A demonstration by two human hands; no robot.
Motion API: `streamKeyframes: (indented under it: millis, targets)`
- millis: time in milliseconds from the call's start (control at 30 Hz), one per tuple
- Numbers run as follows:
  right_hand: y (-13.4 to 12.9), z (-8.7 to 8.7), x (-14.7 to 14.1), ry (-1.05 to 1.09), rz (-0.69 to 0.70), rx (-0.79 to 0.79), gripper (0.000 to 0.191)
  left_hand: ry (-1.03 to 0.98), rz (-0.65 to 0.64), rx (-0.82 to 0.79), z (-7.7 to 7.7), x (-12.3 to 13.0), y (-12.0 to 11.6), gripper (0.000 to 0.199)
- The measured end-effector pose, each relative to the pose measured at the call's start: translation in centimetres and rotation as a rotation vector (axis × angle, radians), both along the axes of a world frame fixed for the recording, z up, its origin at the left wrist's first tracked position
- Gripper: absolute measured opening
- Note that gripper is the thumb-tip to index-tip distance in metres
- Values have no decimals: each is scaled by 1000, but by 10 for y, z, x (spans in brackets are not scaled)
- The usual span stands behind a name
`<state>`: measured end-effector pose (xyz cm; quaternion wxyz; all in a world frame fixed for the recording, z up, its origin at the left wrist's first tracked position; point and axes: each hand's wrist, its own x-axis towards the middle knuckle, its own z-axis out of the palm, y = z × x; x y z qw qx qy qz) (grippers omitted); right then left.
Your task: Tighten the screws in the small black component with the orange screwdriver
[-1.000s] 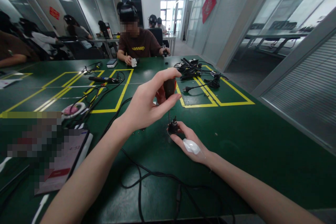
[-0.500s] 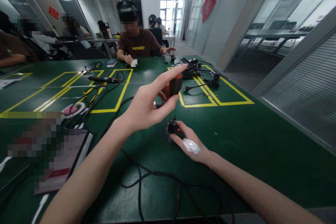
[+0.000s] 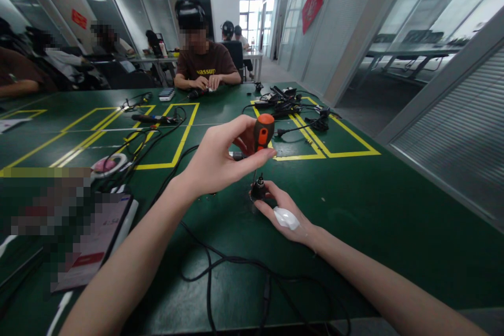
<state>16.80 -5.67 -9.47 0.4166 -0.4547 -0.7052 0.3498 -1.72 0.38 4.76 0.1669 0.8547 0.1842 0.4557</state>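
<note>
My left hand (image 3: 214, 160) is closed around a screwdriver (image 3: 264, 132) with a black and orange handle, held upright. Its thin shaft runs down behind my thumb towards a small black part (image 3: 259, 189) with a metal pin on top. That part stands between the thumb and fingers of my right hand (image 3: 285, 210), which rests low over the table and has a white patch near the thumb. I cannot tell whether the screwdriver tip touches the part. A dark cylindrical piece (image 3: 237, 155) shows partly behind my left fingers.
Black cables (image 3: 236, 260) loop across the green table (image 3: 394, 231) in front of me. A phone (image 3: 98, 236) and a tape roll (image 3: 110, 164) lie at left. Tangled black cords and tools (image 3: 283, 100) lie at the back right. A person (image 3: 207, 65) sits opposite, working with both hands.
My left index finger has moved from above the screwdriver handle to its side, and more of the handle shows. My right hand stays put. The person opposite has brought both hands together.
</note>
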Motion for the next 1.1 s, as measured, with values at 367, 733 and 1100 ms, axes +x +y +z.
streamKeyframes:
  millis: [367,733,1100]
  targets:
    - [0,-1,0,1,8,14,28,-6,35,27,1,0,0,26]
    - [0,-2,1,42,15,22,30,-108,52,-78,-5,7,-6,23]
    - [2,-7,-1,37,-10,61,33,-240,-111,-365,-15,15,-1,45]
